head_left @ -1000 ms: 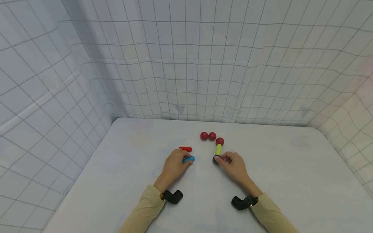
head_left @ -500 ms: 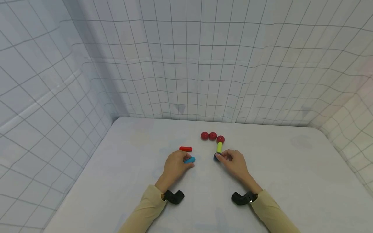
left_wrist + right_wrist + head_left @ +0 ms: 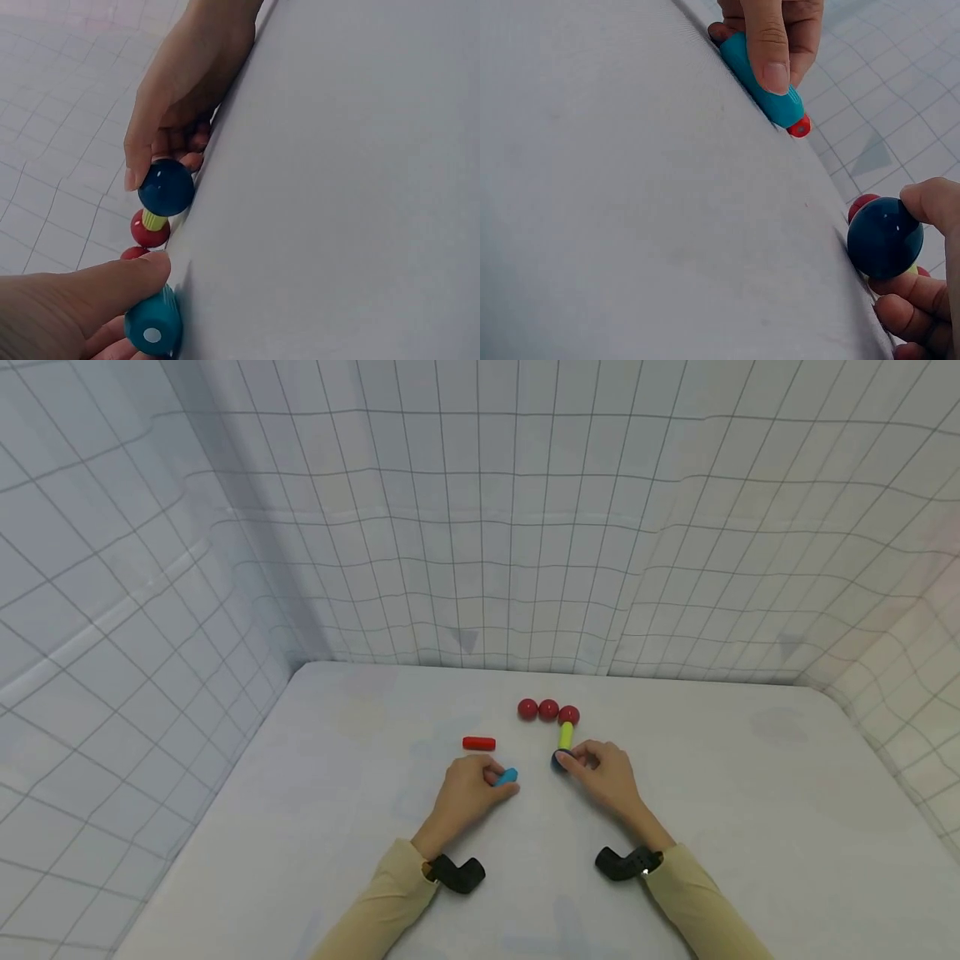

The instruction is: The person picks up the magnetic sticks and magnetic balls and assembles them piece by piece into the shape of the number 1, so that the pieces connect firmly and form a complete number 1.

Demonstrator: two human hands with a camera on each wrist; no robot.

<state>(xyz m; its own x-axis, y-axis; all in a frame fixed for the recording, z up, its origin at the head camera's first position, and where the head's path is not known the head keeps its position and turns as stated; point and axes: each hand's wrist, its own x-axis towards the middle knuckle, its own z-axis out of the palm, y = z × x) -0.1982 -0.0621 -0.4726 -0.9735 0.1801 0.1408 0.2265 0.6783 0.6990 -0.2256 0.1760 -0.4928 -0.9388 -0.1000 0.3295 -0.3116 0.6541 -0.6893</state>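
My left hand (image 3: 467,789) pinches a short blue ridged rod (image 3: 154,322) between thumb and fingers, close above the table. A white dot marks the rod's end in the left wrist view. To its right, my right hand (image 3: 609,777) holds a glossy dark blue ball (image 3: 885,238) by thumb and fingertips. From that ball a yellow rod (image 3: 566,736) runs away from me to a red ball (image 3: 569,715). Two more red balls, the middle one (image 3: 549,709) and the left one (image 3: 528,709), continue the row leftward.
Beyond the left hand a red rod (image 3: 479,743) lies on the white table (image 3: 360,743). White cloth with a grid of dark lines (image 3: 480,527) hangs behind the table and along both sides. Each wrist wears a black camera mount.
My left hand has moved right and slightly nearer with the blue rod, uncovering the whole red rod. The dark blue ball, yellow rod and right-hand red ball have slid slightly away with my right hand.
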